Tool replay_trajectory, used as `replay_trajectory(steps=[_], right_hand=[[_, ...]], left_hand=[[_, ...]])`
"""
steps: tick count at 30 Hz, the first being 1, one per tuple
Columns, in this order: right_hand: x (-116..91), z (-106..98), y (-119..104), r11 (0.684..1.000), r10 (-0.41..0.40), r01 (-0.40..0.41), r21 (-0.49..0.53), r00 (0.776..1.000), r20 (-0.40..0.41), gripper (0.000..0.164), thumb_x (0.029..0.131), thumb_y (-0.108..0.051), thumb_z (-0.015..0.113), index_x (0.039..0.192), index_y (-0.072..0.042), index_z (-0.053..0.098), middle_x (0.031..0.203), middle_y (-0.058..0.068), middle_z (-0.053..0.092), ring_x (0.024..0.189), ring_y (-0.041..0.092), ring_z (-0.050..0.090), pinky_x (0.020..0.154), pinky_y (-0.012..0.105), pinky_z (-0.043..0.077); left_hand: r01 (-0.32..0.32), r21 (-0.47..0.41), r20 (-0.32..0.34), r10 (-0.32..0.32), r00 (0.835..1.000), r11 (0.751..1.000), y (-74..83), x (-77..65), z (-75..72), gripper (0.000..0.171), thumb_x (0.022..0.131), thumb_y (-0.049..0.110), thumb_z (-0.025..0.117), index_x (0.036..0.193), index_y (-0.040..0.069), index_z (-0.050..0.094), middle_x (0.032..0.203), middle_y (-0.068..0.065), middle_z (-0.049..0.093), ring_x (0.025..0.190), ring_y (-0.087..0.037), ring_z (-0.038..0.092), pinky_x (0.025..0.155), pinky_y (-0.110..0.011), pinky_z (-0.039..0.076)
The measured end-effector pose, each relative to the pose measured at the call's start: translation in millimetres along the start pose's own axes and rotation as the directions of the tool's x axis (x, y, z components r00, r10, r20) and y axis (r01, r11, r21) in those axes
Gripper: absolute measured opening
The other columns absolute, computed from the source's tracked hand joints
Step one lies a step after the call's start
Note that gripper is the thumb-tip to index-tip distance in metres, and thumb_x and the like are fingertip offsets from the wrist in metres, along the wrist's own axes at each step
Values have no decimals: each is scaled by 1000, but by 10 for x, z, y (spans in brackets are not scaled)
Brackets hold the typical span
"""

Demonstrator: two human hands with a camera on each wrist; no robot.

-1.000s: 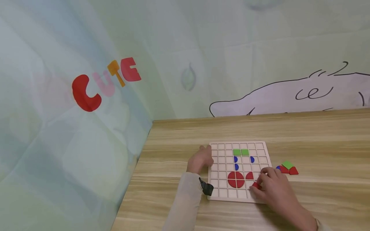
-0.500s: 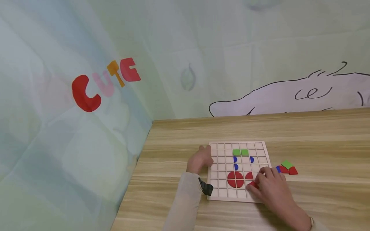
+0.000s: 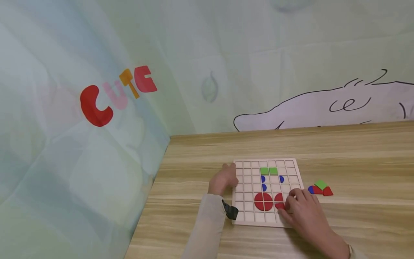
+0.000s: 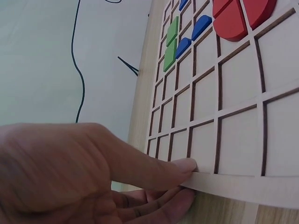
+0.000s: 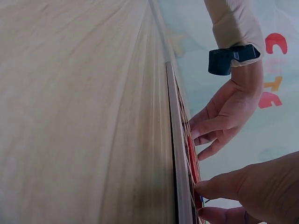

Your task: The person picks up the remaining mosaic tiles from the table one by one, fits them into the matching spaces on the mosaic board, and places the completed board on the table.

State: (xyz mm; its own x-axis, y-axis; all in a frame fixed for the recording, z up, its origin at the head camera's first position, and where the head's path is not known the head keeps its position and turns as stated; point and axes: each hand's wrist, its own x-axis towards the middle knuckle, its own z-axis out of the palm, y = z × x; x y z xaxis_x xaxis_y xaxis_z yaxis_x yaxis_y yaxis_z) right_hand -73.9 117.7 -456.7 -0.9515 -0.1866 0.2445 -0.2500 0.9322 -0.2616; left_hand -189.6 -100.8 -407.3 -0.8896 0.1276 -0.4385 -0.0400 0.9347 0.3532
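Observation:
A pale wooden grid board (image 3: 249,216) lies on the table. My left hand (image 3: 224,179) grips its left rim, thumb (image 4: 184,165) on top and the other fingers at the outer side. At the board's lower right, my right hand (image 3: 306,213) pinches a red quarter-circle piece (image 3: 279,205), which lies just below another red quarter (image 3: 279,196). Left of these, several red quarters form a full circle (image 3: 259,205). Two green squares (image 3: 264,171) sit in the upper cells, with blue half-circles (image 3: 263,179) below them. My right hand hides the board's lower right cells.
Beside the board's right edge lies a small pile with a green square (image 3: 321,185), red pieces (image 3: 328,191) and a blue piece (image 3: 311,189). The wooden table (image 3: 372,172) ends at a printed backdrop (image 3: 194,64) behind and at the left.
My right hand has shifted slightly left with the red quarter-circle, which has gone from tilted to lying about flat under the other quarter. My left hand has stayed on the rim.

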Motion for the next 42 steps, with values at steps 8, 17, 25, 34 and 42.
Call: replay_trajectory(steps=[8, 17, 25, 34, 42], right_hand=[[21, 25, -9, 1000, 8, -8, 23, 1000, -14, 30, 70, -35, 82, 77, -13, 64, 103, 13, 58, 93, 30, 48, 81, 45, 39], [39, 51, -14, 1000, 1, -1, 16, 1000, -6, 28, 72, -33, 82, 74, -16, 59, 104, 14, 59, 96, 32, 49, 84, 47, 39], [42, 58, -11, 1000, 10, -9, 26, 1000, -21, 28, 71, -32, 82, 74, -16, 60, 102, 13, 59, 93, 30, 49, 81, 44, 38], [20, 6, 114, 997, 26, -24, 78, 999, -37, 20, 75, -25, 79, 81, -13, 64, 102, 12, 60, 97, 32, 50, 83, 48, 39], [-5, -100, 450, 996, 9, 8, 84, 979, -203, 18, 71, -15, 77, 82, -9, 64, 96, 14, 60, 90, 37, 52, 74, 52, 39]], left_hand=[[-14, 16, 17, 13, 1000, 1000, -13, 29, -5, 66, 91, 3, 53, 151, 5, 25, 155, -25, 19, 116, -31, 43, 82, -42, 42], [-22, 11, 17, 22, 1000, 1000, -20, 28, -4, 66, 91, 3, 53, 151, 4, 25, 155, -26, 19, 121, -30, 42, 88, -43, 41], [-13, 5, 15, 13, 1000, 1000, -21, 21, -6, 68, 91, 4, 53, 152, 6, 24, 156, -25, 17, 119, -31, 43, 86, -43, 42], [-11, -4, 25, 12, 1000, 1000, -17, 12, -9, 68, 92, 4, 52, 152, 7, 22, 157, -25, 15, 125, -31, 41, 91, -44, 41], [-10, -11, 16, 10, 1000, 1000, -24, 22, -2, 68, 91, 4, 53, 152, 7, 23, 157, -25, 15, 123, -32, 42, 91, -45, 41]])
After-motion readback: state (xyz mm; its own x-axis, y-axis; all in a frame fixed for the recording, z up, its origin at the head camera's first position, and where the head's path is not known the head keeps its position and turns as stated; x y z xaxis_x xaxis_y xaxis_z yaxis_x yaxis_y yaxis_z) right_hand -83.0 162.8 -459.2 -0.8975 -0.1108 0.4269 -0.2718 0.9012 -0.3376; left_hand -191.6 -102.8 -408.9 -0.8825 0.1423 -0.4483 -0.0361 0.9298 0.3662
